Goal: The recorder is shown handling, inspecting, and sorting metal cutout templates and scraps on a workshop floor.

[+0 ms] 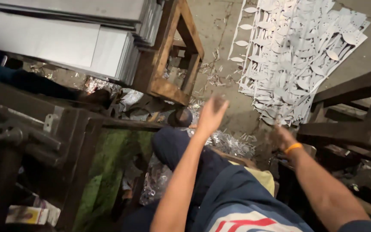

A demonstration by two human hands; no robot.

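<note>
Both hands, left [211,112] and right [281,138], blurred, grip unclear, above scrap-strewn concrete floor [220,51].

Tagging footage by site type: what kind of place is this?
Likely a sheet-metal stamping workshop: stacked blank metal sheets, a pile of punched-out sheet skeletons on the floor, and shiny offcuts near the left hand.

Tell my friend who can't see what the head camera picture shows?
A seated person stretches both empty hands, left hand and right hand, toward a pile of punched-out metal sheets on a workshop floor. More flat metal sheets are stacked at upper left.
</note>
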